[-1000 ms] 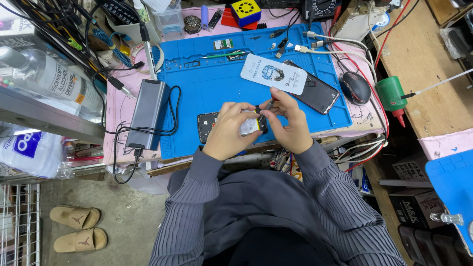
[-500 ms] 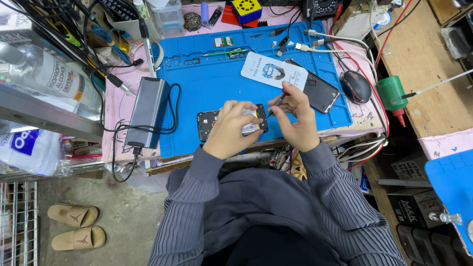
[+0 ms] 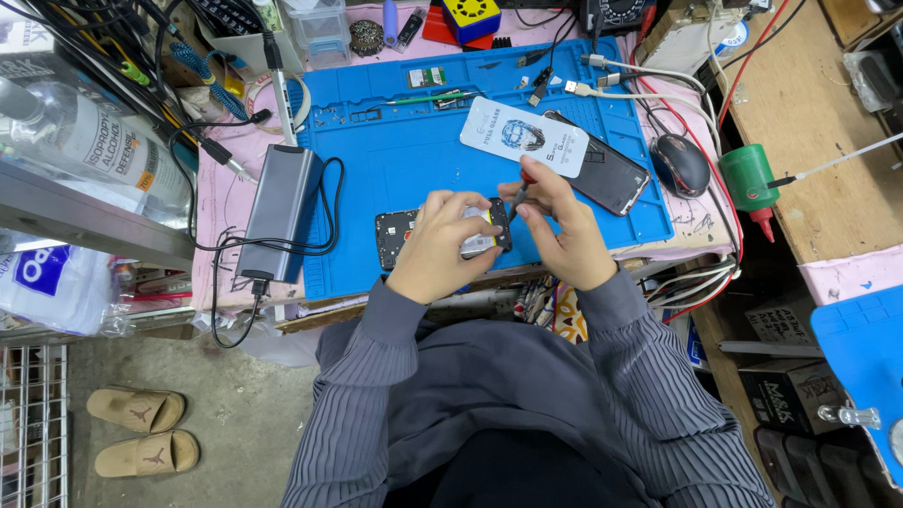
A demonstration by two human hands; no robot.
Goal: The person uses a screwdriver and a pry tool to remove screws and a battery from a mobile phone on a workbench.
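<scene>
Cluttered repair tabletop (image 3: 828,122), pink cover under a blue work mat (image 3: 414,160) strewn with cables and small parts; grey power bank (image 3: 280,209) with a black cable sits at the mat's left edge, black mouse (image 3: 681,164) and green bottle (image 3: 749,179) to the right; a dark phone (image 3: 607,174) lies face up near the mat's right side with a white screen-protector sleeve (image 3: 523,136) partly over it; sandals (image 3: 139,431) on the floor below.

Work piece is an opened black phone body (image 3: 400,233) at the mat's front edge, mostly covered by the hands; left hand (image 3: 438,246) is curled over it, fingers closed on a pale part at its right end, pinning it to the mat; right hand (image 3: 562,230) is pinched narrow around a thin tool (image 3: 520,193) with a red handle, tip angled down at the phone's top-right corner.

Versus half a second ago and a second ago: both hands keep the same posture, phone body unmoved, tool tip close to the same corner; only slight finger shifts; reads as fine work continuing at one spot, nothing lifted free so far.
</scene>
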